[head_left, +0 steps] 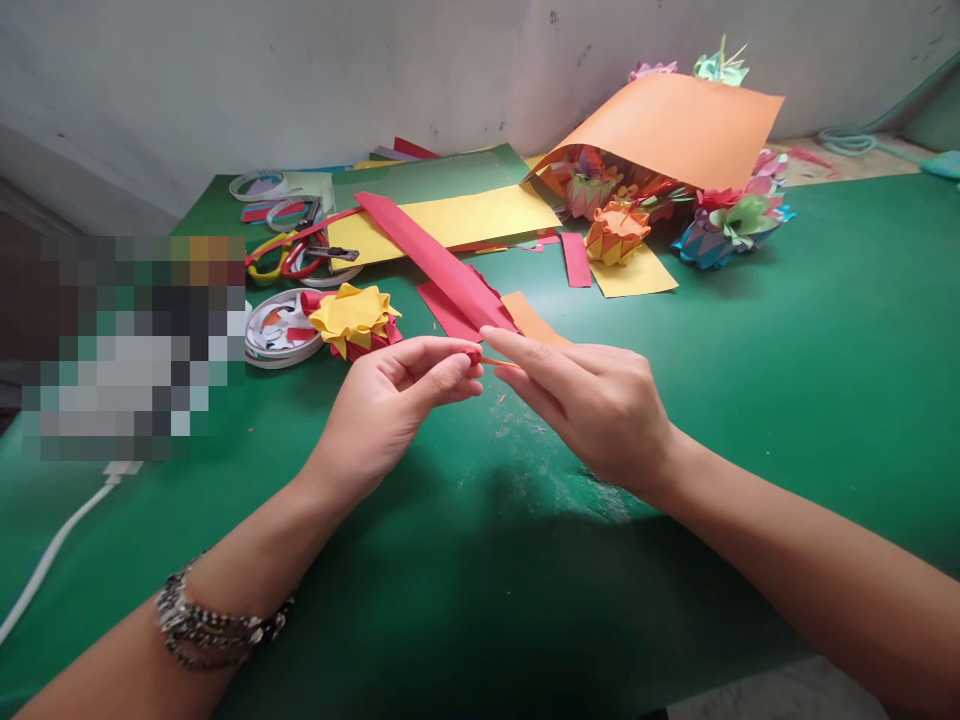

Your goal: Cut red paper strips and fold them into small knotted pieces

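left hand (pixel 397 395): fingers curled, thumb + index pinching near end of red paper strip (pixel 442 262); bead bracelet (pixel 210 625) on wrist
right hand (pixel 592 400): fingers extended, tips pinching same strip end, touching left fingertips
red paper strip: long, folded, runs up and away from both hands over green table (pixel 825 380); far end lies on yellow sheet (pixel 450 220)
orange scrap (pixel 529 318): just behind right fingers, under strip
yellow/red paper flower (pixel 352 318): just beyond left hand
tape roll (pixel 274 330): left of that flower
scissors (pixel 300 255): farther beyond left hand
orange sheet (pixel 675 130): well beyond right hand, propped over paper flowers (pixel 720 220)
white cable (pixel 52 550): left of left forearm
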Available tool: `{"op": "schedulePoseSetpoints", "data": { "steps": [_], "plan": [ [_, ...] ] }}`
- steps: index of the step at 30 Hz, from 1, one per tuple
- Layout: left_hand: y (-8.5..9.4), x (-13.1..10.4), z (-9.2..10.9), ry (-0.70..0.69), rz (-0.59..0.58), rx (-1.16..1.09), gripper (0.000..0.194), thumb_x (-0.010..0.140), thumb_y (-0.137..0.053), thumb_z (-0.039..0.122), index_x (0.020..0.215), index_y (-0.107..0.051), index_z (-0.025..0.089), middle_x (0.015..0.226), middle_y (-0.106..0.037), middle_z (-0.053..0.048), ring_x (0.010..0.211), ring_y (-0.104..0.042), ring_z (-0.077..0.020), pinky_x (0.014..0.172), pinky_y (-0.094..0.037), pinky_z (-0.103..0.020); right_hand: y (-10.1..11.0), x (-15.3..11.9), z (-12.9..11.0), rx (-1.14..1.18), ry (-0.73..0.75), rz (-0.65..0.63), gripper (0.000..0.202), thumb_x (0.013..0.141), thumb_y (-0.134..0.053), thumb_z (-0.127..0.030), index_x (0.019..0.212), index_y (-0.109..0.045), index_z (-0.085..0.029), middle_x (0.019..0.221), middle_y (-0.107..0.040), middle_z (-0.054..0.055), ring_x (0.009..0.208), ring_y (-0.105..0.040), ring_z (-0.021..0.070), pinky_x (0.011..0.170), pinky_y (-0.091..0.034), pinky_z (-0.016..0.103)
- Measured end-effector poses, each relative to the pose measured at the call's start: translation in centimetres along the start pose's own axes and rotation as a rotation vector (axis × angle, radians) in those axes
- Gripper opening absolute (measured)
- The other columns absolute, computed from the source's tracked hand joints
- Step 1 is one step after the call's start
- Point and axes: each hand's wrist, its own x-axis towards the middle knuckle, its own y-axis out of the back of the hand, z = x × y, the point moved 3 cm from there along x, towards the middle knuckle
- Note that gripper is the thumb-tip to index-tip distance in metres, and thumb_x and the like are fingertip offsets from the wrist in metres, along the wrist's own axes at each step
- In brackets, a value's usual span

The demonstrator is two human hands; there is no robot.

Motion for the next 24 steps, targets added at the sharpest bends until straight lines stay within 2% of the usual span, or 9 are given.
{"op": "schedulePoseSetpoints", "data": {
  "steps": [5,10,12,15,20,24],
  "plan": [
    [0.1,0.1,0.1,0.016,-0.032,0.092,0.018,0.071,-0.064,0.034,0.075,-0.067,0.016,0.069,-0.068,-0.001,0.062,-0.063,-0.0108,0.061,-0.053,-0.02,-0.1,0.2,0.2,0.087,-0.122,-0.053,0.021,0.085,-0.045,-0.021,0.075,-0.063,-0.017,0.057,-0.061,-0.002,0.047,-0.046,0.0056,0.047,-0.033,0.018],
    [0.2,0.0,0.7,-0.08,-0.024,0.284,0.026,0.075,-0.057,0.039,0.08,-0.067,0.016,0.075,-0.069,-0.003,0.058,-0.062,-0.0115,0.062,-0.052,-0.023,-0.7,0.5,0.8,0.528,-0.366,-0.271,0.02,0.085,-0.044,-0.023,0.077,-0.059,-0.014,0.054,-0.057,-0.003,0.045,-0.046,0.0042,0.047,-0.034,0.016],
    [0.3,0.0,0.9,-0.12,-0.036,0.319,0.026,0.075,-0.057,0.039,0.084,-0.068,0.017,0.078,-0.07,-0.003,0.059,-0.063,-0.012,0.064,-0.052,-0.023,-0.8,0.5,1.0,0.634,-0.429,-0.302,0.021,0.086,-0.043,-0.024,0.077,-0.058,-0.013,0.054,-0.056,-0.003,0.045,-0.047,0.0041,0.047,-0.034,0.016],
    [0.3,0.0,0.8,-0.134,-0.055,0.341,0.026,0.076,-0.056,0.04,0.084,-0.069,0.018,0.077,-0.07,-0.004,0.061,-0.064,-0.0134,0.065,-0.052,-0.024,-0.8,0.5,1.1,0.614,-0.426,-0.291,0.019,0.084,-0.045,-0.024,0.077,-0.059,-0.013,0.054,-0.055,-0.003,0.045,-0.046,0.0044,0.047,-0.033,0.016],
    [0.5,0.1,0.7,-0.113,-0.014,0.346,0.03,0.075,-0.055,0.043,0.083,-0.069,0.017,0.076,-0.07,-0.005,0.06,-0.063,-0.0135,0.065,-0.052,-0.024,-0.6,0.5,1.1,0.42,-0.324,-0.243,0.016,0.082,-0.048,-0.022,0.077,-0.06,-0.014,0.056,-0.055,-0.002,0.046,-0.041,0.005,0.049,-0.031,0.018],
    [0.3,0.2,0.8,-0.077,-0.044,0.366,0.026,0.074,-0.058,0.04,0.078,-0.069,0.017,0.071,-0.07,-0.004,0.06,-0.062,-0.0132,0.062,-0.051,-0.023,-0.5,0.5,1.2,0.373,-0.29,-0.228,0.014,0.081,-0.049,-0.021,0.077,-0.06,-0.014,0.056,-0.055,-0.002,0.047,-0.04,0.0053,0.05,-0.031,0.018]
  ]
}}
